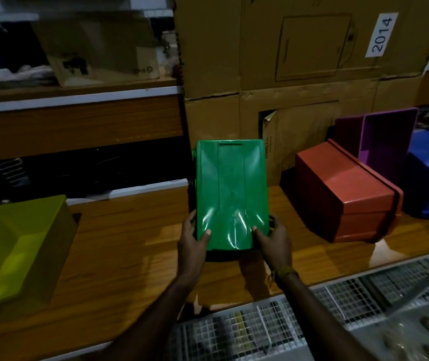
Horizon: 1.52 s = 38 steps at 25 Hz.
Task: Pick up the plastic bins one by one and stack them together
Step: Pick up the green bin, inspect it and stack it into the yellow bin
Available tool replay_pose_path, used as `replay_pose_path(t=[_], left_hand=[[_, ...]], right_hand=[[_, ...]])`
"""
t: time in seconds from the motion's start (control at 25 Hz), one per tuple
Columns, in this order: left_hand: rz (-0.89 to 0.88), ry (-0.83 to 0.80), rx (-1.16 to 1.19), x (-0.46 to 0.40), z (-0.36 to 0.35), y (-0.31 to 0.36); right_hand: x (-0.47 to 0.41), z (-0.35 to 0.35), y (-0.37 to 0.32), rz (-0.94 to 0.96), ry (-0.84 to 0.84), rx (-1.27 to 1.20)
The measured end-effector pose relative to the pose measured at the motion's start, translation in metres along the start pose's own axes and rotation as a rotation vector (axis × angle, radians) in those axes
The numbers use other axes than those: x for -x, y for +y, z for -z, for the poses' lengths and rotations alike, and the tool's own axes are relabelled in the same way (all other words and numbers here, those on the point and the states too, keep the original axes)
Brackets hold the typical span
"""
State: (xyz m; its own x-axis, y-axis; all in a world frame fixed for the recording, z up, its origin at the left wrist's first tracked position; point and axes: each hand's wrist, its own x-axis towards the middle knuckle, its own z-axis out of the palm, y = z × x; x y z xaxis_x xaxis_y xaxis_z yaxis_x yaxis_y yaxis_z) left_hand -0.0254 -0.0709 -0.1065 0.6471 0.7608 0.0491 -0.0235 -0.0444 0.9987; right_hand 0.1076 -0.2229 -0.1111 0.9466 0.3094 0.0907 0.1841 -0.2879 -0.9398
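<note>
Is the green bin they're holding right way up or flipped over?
Flipped over. The green bin shows its closed, ribbed base to the camera, no opening visible; the left hand and right hand grip its near end.

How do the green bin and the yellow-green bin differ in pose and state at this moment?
The green bin is turned base toward the camera; the yellow-green bin shows its open inside. The left hand and right hand grip the green bin's near end, while the yellow-green bin sits untouched on the wooden table. Both are glossy plastic.
</note>
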Motion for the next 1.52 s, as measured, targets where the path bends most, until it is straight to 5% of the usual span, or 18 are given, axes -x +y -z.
replay_pose_path(t=[0.56, 0.96, 1.24, 1.52], left_hand=[[-0.083, 0.221, -0.066, 0.064, 0.148, 0.002], [-0.167, 0.289, 0.016, 0.069, 0.186, 0.084], [-0.207, 0.231, 0.014, 0.066, 0.211, 0.064], [-0.047, 0.266, -0.159, 0.065, 0.230, 0.024]], right_hand=[[0.140, -0.106, -0.014, 0.135, -0.036, -0.115], [0.159, -0.110, -0.124, 0.210, 0.148, -0.354], [0.171, -0.116, -0.109, 0.246, 0.089, -0.316], [0.185, -0.132, -0.078, 0.197, 0.006, -0.228]])
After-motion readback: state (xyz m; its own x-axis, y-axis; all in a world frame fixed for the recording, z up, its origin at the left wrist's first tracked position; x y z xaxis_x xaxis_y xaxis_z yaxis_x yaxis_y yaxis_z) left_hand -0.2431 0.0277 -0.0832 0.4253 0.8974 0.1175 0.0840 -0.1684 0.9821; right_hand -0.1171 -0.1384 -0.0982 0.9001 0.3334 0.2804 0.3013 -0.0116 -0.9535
